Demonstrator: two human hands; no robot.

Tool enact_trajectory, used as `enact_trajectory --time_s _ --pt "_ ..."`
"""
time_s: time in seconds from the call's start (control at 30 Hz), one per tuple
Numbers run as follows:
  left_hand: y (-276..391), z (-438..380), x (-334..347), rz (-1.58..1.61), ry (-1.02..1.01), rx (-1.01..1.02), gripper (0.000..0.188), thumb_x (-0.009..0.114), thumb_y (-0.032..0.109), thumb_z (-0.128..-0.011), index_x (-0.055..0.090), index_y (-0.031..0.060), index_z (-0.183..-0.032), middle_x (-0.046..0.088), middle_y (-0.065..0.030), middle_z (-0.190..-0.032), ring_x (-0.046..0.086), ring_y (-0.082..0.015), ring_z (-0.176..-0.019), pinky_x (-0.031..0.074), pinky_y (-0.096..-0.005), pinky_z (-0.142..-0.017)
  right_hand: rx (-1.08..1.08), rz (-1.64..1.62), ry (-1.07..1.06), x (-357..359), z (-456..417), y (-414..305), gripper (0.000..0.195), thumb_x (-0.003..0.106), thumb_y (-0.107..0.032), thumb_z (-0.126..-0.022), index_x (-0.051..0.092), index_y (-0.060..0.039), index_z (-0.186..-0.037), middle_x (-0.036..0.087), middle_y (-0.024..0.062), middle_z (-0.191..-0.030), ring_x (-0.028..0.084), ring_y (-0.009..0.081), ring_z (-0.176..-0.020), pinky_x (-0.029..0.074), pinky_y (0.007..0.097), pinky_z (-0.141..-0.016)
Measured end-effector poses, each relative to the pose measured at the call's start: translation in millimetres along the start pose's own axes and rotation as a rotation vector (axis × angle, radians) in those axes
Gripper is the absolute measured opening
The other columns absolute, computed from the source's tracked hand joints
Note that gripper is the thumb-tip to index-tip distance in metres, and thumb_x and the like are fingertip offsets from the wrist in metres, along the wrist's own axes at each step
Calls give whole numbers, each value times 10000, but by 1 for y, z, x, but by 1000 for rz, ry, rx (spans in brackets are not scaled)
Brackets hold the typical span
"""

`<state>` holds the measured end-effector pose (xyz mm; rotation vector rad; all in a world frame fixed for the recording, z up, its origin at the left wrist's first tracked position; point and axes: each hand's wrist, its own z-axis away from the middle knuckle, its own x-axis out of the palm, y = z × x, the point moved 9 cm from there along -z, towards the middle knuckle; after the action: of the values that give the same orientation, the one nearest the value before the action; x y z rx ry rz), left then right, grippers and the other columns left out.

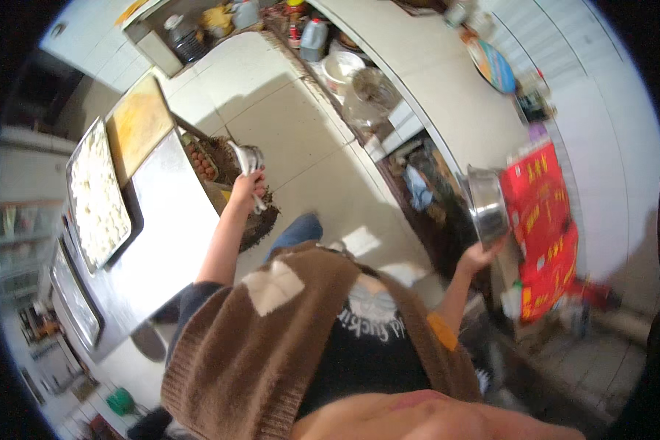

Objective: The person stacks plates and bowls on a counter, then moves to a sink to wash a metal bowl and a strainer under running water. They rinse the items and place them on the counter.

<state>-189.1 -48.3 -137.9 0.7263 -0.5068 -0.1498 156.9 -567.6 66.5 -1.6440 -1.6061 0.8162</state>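
Note:
My left hand (247,190) is closed around several pale spoon-like utensils (247,157), held out over the floor; blur hides their exact kind. At the other side, my right hand (481,256) grips the lower edge of a shiny metal basin (487,203), which is tilted on its side near the counter edge. Red printed boxes (542,225) stand just beyond the basin. To the left of my left arm is a metal work table (170,220). On it, a tray (125,231) holds many small white pieces, possibly dumplings, next to a yellowish board (140,118).
A pale counter (418,60) runs along the right, with a colourful round plate (492,65) against the wall. Jugs and a white bucket (341,71) line its lower shelf. Eggs (202,165) sit low beside the table. A second tray (77,291) lies at the table's near end.

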Motion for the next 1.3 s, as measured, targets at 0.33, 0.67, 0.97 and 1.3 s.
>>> enact_trajectory --time_s 0.33,0.67,0.97,1.3 --pt "106 -95 -18 390 132 51 160 472 151 -976 508 0 -1013 472 -10 -743 357 -71 -540 287 -206 -444 196 -68 -262 398 -80 89 551 545 -94 -922 302 84 -1384 403 226 -1392 398 291 -1288 301 378 -1071" --pt "330 -217 -31 382 253 387 182 530 146 -948 538 -12 -1037 465 -7 -715 345 -72 -522 269 -217 -433 3 -272 -592 783 -134 94 518 491 -18 -872 378 43 -1374 433 186 -1399 423 269 -1289 311 342 -1065" --pt "376 -210 -83 409 593 405 140 554 156 -937 579 43 -1015 482 24 -702 373 -48 -526 278 -193 -441 -273 -27 -775 1100 -151 107 552 504 -6 -880 374 -93 -1410 589 166 -1217 601 295 -1018 476 348 -835" --pt "556 -358 -151 217 824 428 194 623 210 -893 523 101 -767 411 46 -564 329 -66 -429 244 -234 -404 -673 148 -741 1356 -240 94 659 515 129 -763 468 -143 -1362 660 109 -1039 644 282 -876 515 360 -743"
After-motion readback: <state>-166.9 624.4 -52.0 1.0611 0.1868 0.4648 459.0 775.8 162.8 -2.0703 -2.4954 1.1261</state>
